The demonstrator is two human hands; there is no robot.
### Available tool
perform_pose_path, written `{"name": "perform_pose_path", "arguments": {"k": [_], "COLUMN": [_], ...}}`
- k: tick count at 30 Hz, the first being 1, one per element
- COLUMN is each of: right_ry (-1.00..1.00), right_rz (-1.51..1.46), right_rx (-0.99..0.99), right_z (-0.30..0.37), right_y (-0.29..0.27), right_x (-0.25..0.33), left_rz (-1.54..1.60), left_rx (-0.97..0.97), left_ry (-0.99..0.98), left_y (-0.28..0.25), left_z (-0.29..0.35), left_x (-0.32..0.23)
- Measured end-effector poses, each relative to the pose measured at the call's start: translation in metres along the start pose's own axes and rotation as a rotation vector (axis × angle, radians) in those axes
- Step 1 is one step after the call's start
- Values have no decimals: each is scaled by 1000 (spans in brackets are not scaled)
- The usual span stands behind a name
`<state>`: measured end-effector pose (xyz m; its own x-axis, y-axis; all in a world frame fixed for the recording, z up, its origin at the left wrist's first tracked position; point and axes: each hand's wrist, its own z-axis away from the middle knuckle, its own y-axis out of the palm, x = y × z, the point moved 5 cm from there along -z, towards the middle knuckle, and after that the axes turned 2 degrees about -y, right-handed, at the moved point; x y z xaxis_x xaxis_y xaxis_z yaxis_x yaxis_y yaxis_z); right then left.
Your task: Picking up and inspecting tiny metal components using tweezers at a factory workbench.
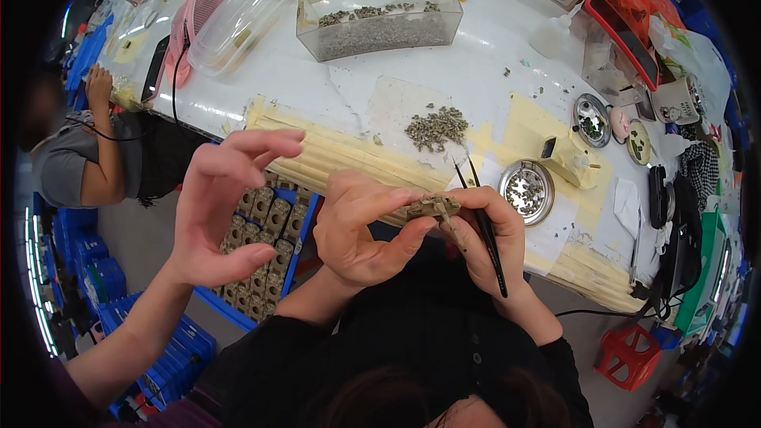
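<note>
In front of my black shirt, both my hands hold a small olive-tan camouflage part (434, 206) with a thin rod sticking out, which resembles a toy tank turret. My left hand (361, 230) pinches its left end between thumb and fingers. Closed on its right end is my right hand (495, 242), which also keeps black tweezers (490, 247) tucked in the fingers, their tips pointing away from me. A co-worker's hand (226, 206) with spread, curled fingers reaches in from the left, apart from mine. Beyond my hands lies a pile of tiny camouflage pieces (437, 128).
A clear box (380, 46) of tiny pieces stands at the back. Right of me are a round metal dish (526, 192) and a red-edged phone (622, 40). A blue crate (226, 307) of camouflage parts sits below the table edge. Another person (83, 158) sits at left.
</note>
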<state>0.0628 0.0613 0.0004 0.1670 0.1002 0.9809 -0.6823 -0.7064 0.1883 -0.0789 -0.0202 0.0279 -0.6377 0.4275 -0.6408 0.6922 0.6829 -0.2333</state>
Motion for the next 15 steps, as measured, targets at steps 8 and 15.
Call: {"name": "perform_pose_path", "arguments": {"k": [8, 15], "right_ry": [9, -28], "right_rz": [105, 200], "right_rx": [-30, -47], "right_z": [1, 1], "right_y": [-2, 0], "right_x": [6, 10], "left_rz": [629, 632], "left_rx": [1203, 1285], "left_ry": [-1063, -1040], "left_y": [14, 19], "left_z": [-85, -84], "left_x": [28, 34]}}
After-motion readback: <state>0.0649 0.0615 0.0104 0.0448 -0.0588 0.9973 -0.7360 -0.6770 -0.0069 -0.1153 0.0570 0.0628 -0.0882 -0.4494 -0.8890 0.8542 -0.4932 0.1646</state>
